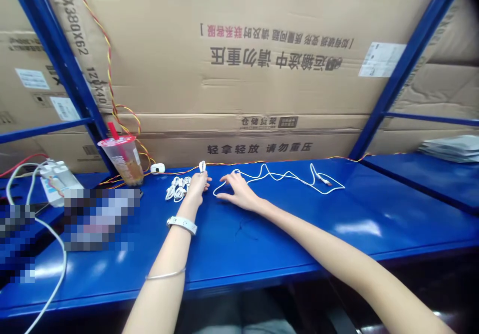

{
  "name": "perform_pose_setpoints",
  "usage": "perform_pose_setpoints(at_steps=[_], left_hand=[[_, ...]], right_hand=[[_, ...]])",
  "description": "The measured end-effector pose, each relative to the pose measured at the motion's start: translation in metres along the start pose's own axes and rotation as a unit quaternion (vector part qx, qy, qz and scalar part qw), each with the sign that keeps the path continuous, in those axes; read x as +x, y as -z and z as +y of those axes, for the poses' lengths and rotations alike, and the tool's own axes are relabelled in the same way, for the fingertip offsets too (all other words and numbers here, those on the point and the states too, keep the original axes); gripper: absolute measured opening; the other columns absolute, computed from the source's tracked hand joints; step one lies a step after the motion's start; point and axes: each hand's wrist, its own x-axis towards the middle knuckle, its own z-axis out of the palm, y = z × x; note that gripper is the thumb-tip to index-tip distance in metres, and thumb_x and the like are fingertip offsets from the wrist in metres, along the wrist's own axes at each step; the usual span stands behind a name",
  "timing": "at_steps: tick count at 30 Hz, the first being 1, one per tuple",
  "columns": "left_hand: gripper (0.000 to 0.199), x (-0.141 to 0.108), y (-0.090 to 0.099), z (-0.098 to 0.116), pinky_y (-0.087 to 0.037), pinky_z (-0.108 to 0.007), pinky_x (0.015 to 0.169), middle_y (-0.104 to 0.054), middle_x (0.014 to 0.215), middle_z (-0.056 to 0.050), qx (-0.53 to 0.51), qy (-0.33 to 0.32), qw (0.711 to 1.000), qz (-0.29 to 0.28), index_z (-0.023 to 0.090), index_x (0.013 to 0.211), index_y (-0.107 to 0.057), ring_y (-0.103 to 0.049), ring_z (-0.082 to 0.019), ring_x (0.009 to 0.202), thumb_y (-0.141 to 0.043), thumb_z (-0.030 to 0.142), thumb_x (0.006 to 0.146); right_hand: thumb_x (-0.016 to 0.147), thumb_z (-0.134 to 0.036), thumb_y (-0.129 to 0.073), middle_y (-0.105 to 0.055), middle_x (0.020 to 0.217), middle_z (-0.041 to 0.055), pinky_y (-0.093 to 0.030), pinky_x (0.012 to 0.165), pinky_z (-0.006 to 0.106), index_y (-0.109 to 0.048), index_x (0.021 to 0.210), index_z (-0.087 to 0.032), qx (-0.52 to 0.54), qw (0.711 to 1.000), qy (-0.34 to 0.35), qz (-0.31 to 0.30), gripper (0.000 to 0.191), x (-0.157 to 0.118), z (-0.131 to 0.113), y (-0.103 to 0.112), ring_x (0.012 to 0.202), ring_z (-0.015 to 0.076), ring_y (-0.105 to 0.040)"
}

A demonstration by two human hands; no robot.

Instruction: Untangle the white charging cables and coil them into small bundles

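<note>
On the blue steel shelf deck (262, 234), near the middle, left hand (196, 188) with fingertips pinched around a small white cable plug (202, 166), plug upright above the fingers, grip apparently firm enough to keep that end lifted off the steel. Just right of that, right hand (241, 192) open and flat on the deck, fingers spread, not clenched, fingertips touching a loop of white charging cable (279, 174), light pressure probably pinning the loop in place. Cable running rightward in loose bends toward the deck's back edge, ending in a small connector (325, 180), seemingly spread flat to keep it free of tangles; link between the plug and this cable too small to confirm. Just left of the left hand, bundle of coiled white cables (178, 189), tight loops probably kept compact and within reach. Further left along the deck's back edge, plastic milk-tea cup (121, 160) with red straw, beside a small round white device (157, 168). Red-and-yellow twisted wire (239, 164) along that same edge, likely routed there to stay clear of the hands. White wristband (181, 225) and thin silver bangle (165, 274) on the left forearm. At the deck's far left end, white power adapter (56, 179) beside pixelated patches hiding whatever lies there.
</note>
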Motion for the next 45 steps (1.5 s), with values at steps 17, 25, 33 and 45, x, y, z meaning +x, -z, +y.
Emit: perform_pose_setpoints(at_steps=[17, 25, 33, 45], left_hand=[[0.024, -0.032, -0.015, 0.010, -0.053, -0.033, 0.082, -0.070, 0.093, -0.012, -0.094, -0.019, 0.949, -0.300, 0.010, 0.098, -0.066, -0.069, -0.019, 0.080, -0.070, 0.017, 0.075], [0.024, -0.035, -0.014, 0.015, -0.053, -0.031, 0.078, -0.070, 0.091, -0.011, -0.102, -0.027, 0.942, -0.318, 0.011, 0.096, -0.065, -0.069, -0.019, 0.080, -0.071, 0.021, 0.075], [0.037, -0.031, -0.014, 0.012, -0.050, -0.029, 0.076, -0.069, 0.094, -0.010, -0.074, -0.063, 0.960, -0.261, 0.014, 0.100, -0.063, -0.066, -0.017, 0.084, -0.077, 0.022, 0.067], [0.036, -0.025, -0.022, 0.004, -0.050, -0.030, 0.073, -0.070, 0.090, -0.008, 0.057, -0.235, 0.952, -0.190, 0.014, 0.092, -0.066, -0.064, -0.019, 0.080, -0.078, 0.026, 0.060]], right_hand=[[0.073, -0.035, -0.067, -0.069, 0.090, 0.0062, -0.046, 0.078, 0.030, -0.067, 0.088, -0.015, 0.315, 0.937, -0.128, 0.075, 0.025, 0.008, 0.008, 0.031, 0.082, 0.0172, -0.061], [0.070, -0.035, -0.068, -0.068, 0.080, 0.0046, -0.047, 0.075, 0.030, -0.066, 0.078, -0.015, 0.353, 0.918, -0.157, 0.092, 0.022, 0.007, 0.007, 0.036, 0.077, 0.0172, -0.062], [0.072, -0.036, -0.067, -0.069, 0.078, 0.0053, -0.046, 0.073, 0.029, -0.068, 0.076, -0.014, 0.310, 0.935, -0.142, 0.094, 0.022, 0.006, 0.005, 0.035, 0.074, 0.0171, -0.061], [0.063, -0.032, -0.073, -0.071, 0.080, 0.0066, -0.045, 0.077, 0.031, -0.071, 0.074, -0.014, 0.369, 0.900, -0.205, 0.107, 0.021, 0.004, -0.001, 0.035, 0.079, 0.0197, -0.063]])
